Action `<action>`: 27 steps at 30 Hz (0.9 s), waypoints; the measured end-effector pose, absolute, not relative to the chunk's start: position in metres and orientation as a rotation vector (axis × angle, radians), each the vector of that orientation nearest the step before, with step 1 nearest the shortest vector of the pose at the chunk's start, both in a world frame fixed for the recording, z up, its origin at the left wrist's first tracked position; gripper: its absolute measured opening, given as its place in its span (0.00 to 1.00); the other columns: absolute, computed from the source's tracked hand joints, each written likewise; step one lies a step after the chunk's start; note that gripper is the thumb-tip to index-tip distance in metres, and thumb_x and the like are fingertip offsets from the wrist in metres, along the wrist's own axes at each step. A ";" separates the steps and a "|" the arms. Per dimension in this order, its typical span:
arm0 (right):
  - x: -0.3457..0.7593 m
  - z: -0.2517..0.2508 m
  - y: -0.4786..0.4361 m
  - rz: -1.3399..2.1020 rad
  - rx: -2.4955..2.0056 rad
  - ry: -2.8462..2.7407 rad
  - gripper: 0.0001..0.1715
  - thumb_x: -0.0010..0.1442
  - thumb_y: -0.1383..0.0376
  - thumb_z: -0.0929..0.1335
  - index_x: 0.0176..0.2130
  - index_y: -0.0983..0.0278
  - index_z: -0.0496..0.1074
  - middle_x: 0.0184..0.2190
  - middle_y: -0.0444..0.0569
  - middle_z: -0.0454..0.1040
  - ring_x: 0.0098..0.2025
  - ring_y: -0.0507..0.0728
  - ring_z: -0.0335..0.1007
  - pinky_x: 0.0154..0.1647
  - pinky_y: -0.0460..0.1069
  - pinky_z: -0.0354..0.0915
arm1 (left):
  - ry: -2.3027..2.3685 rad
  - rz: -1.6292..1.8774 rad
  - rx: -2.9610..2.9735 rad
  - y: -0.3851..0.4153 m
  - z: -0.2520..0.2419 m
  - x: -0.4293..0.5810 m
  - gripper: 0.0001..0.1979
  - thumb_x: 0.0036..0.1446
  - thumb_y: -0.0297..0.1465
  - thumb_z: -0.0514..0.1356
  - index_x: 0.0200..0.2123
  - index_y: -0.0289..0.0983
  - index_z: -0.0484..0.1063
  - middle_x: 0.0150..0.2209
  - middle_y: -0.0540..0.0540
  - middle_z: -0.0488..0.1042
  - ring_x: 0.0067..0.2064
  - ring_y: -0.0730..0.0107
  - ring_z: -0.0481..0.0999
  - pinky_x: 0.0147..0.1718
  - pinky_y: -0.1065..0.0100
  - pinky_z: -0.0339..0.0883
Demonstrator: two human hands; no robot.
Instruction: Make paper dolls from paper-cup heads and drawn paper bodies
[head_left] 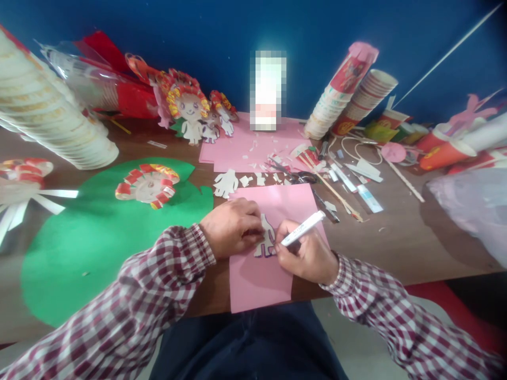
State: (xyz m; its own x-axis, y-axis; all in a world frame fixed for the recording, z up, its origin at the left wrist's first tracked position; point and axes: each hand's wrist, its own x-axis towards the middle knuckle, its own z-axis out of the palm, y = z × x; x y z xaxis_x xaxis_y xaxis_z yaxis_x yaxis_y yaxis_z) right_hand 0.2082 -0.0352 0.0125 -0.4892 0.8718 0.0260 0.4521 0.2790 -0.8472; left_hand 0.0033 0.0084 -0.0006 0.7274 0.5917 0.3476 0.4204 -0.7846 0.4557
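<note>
Head view shows the right hand with thumb and fingers clamped around a white marker pen, its tip hidden behind the fingers. Fingers of the left hand curl close together, their tips at the left edge of a small white paper figure cutout; whether they pinch it or only press it down, I cannot tell. That cutout lies flat near the centre of the frame on a pink paper sheet. A dark purple line runs down its right side and around its feet, so the outline looks well begun; the left hand covers part of the left side, so what remains there cannot be judged. No cut shows around the line, so cutting seems undone. Just above the sheet, a second white paper figure lies loose beside pale paper scraps and black-handled scissors. Farther out, at upper left, a large figure with a drawn face and a red-and-yellow paper fringe stands upright and appears complete.
</note>
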 end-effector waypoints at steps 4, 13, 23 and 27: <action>0.208 0.013 -0.035 1.124 -1.191 -2.046 0.06 0.51 0.72 0.65 0.28 0.63 0.61 0.21 0.41 0.65 0.21 0.49 0.58 0.21 0.44 0.55 | 0.775 0.694 2.584 0.009 -0.001 0.003 0.05 0.54 0.29 0.60 0.31 0.36 0.76 0.33 0.45 0.73 0.35 0.67 0.71 0.36 0.66 0.63; 0.208 0.012 -0.035 1.138 -1.193 -2.035 0.05 0.52 0.71 0.65 0.28 0.63 0.62 0.20 0.41 0.64 0.21 0.49 0.58 0.21 0.44 0.55 | 0.780 0.703 2.589 0.008 0.000 0.004 0.05 0.54 0.30 0.60 0.31 0.36 0.76 0.33 0.45 0.73 0.35 0.68 0.70 0.35 0.66 0.63; 0.207 0.014 -0.035 1.132 -1.215 -2.001 0.05 0.51 0.71 0.66 0.27 0.63 0.62 0.20 0.41 0.65 0.21 0.49 0.59 0.20 0.44 0.55 | 0.783 0.682 2.587 0.009 0.000 0.003 0.06 0.54 0.31 0.59 0.31 0.37 0.76 0.33 0.45 0.72 0.35 0.68 0.70 0.35 0.66 0.63; 0.208 0.018 -0.034 1.157 -1.237 -1.888 0.07 0.52 0.70 0.66 0.25 0.63 0.61 0.16 0.38 0.59 0.17 0.47 0.52 0.16 0.43 0.50 | 0.782 0.683 2.582 0.008 0.000 0.002 0.06 0.55 0.31 0.59 0.32 0.37 0.76 0.34 0.45 0.72 0.36 0.67 0.71 0.36 0.65 0.64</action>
